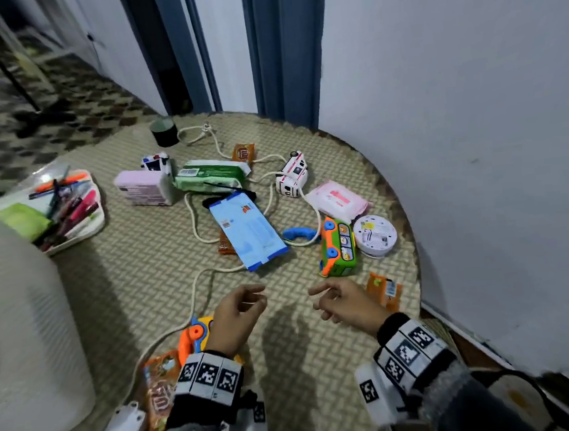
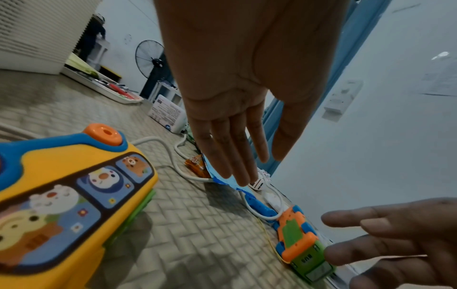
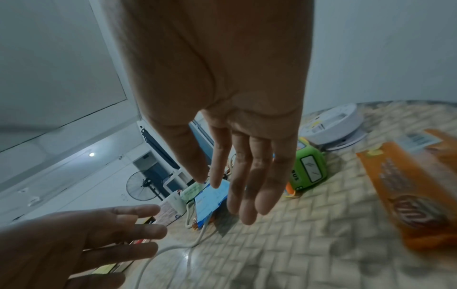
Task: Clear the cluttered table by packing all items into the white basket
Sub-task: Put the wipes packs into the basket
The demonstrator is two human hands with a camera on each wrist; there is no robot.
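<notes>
Hovering over the near part of the round desk (image 1: 289, 369), the left hand (image 1: 237, 317) and right hand (image 1: 347, 304) face each other with a bare patch of woven mat between them; each grip is loose and empty, fingers only slightly bent. The white basket (image 1: 21, 324) stands at the left edge of the desk, a ribbed wall in the head view, with none of the loose items seen inside it.

From above, the whole spread shows: a blue flat packet (image 1: 246, 230) in the middle, a green toy bus (image 1: 337, 246) on its side next to a white round disc (image 1: 375, 235), a white toy ambulance (image 1: 291, 175), a green wipes pack (image 1: 210, 175), a pink box (image 1: 145, 188), and a white rope (image 1: 192, 220) looping among them. A tray of pens (image 1: 55, 209) sits far left.

Only the left wrist view shows the yellow toy phone (image 2: 69, 195) close up, with its animal buttons, just beside that hand; in the head view it is mostly hidden behind the left hand. The right wrist view alone brings up the orange snack packet (image 3: 408, 195) lying by the right hand, and the word BUS on the toy's front. Both wrist views show a standing fan (image 2: 149, 59) in the room behind.
</notes>
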